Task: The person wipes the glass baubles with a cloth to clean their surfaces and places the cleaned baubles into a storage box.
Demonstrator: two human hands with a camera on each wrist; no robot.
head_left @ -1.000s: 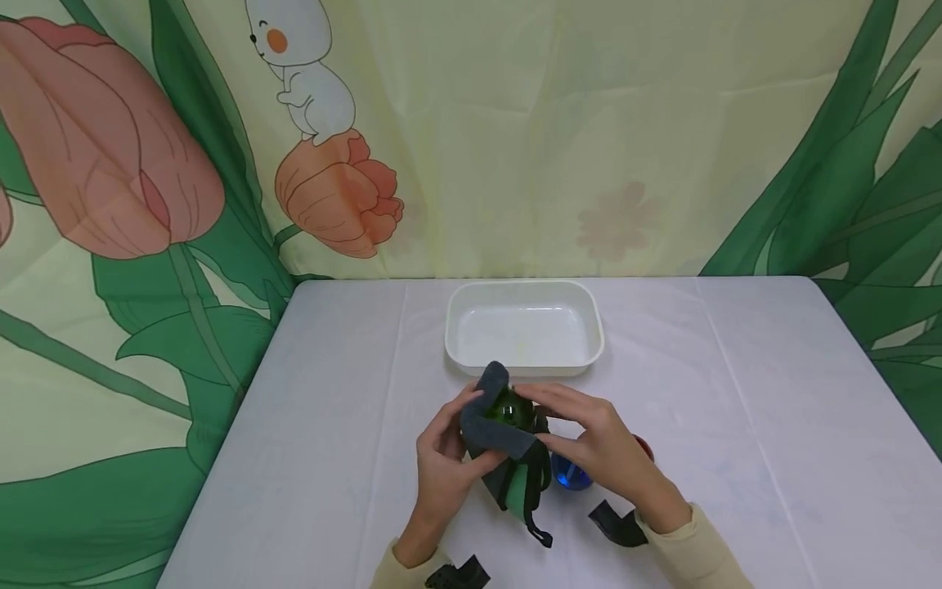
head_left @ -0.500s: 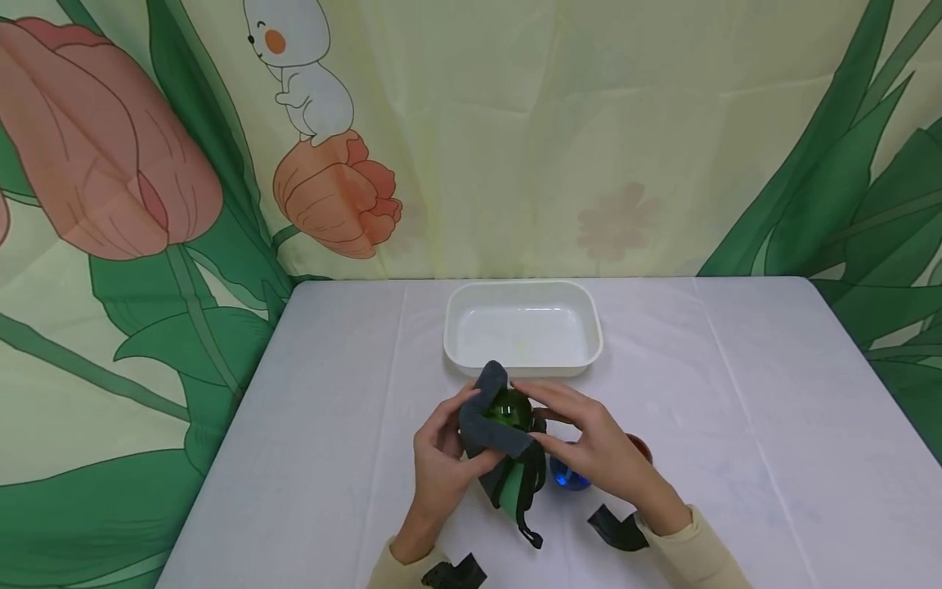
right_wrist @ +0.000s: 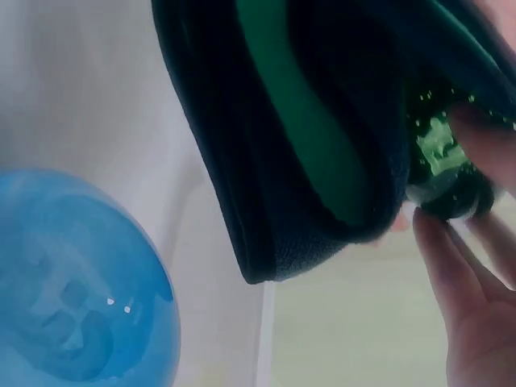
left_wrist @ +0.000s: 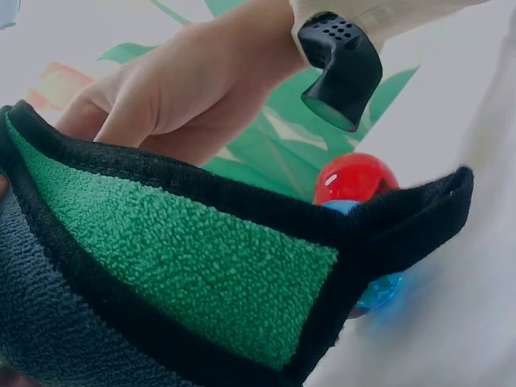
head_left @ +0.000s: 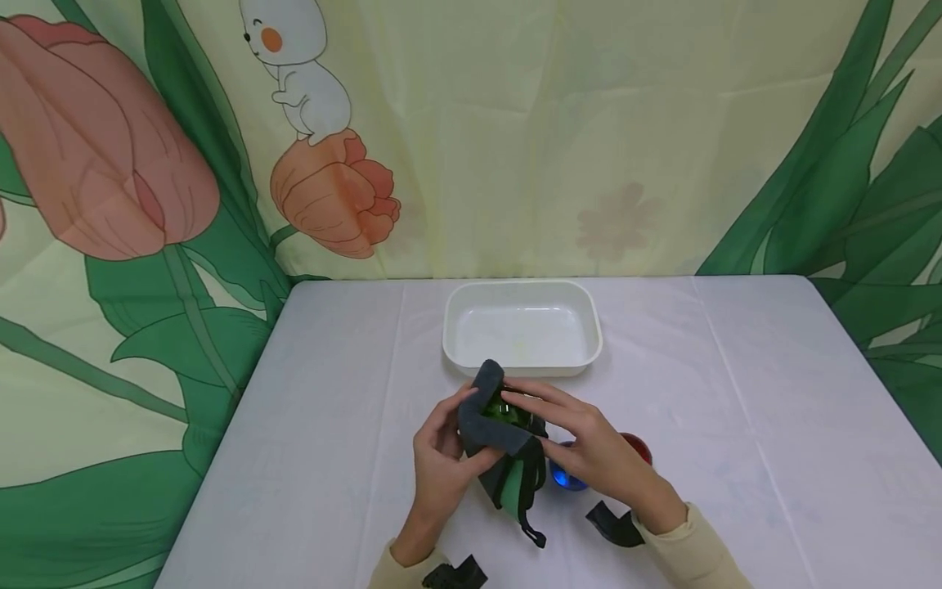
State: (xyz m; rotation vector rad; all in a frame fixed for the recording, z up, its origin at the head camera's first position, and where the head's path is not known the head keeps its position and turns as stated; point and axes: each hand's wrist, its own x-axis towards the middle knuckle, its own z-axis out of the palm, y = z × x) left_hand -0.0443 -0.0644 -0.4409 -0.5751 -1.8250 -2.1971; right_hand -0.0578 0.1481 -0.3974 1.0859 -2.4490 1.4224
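A folded cloth [head_left: 491, 433], dark grey outside and green inside with a black hem and hanging loop, is wrapped around a shiny see-through green ball [head_left: 508, 409]. My left hand [head_left: 449, 462] grips the cloth from the left, thumb in front and fingers behind. From the right, my right hand [head_left: 596, 446] holds the ball, its fingers laid over the top and its thumb by the cloth's edge. In the left wrist view the cloth's green side [left_wrist: 185, 250] fills the front and partly hides the right hand [left_wrist: 177, 97]. The right wrist view shows fingertips against the green ball [right_wrist: 443, 153].
A blue ball [head_left: 568, 470] and a red ball [head_left: 637, 447] lie on the white-covered table [head_left: 331, 458], partly behind the right hand. Beyond the hands stands a white rectangular tray [head_left: 522, 366]. A flower-printed curtain [head_left: 515, 147] hangs behind the table.
The right hand's fingers have slid leftward over the green ball and now cover more of it. The cloth and left hand have shifted only slightly left.
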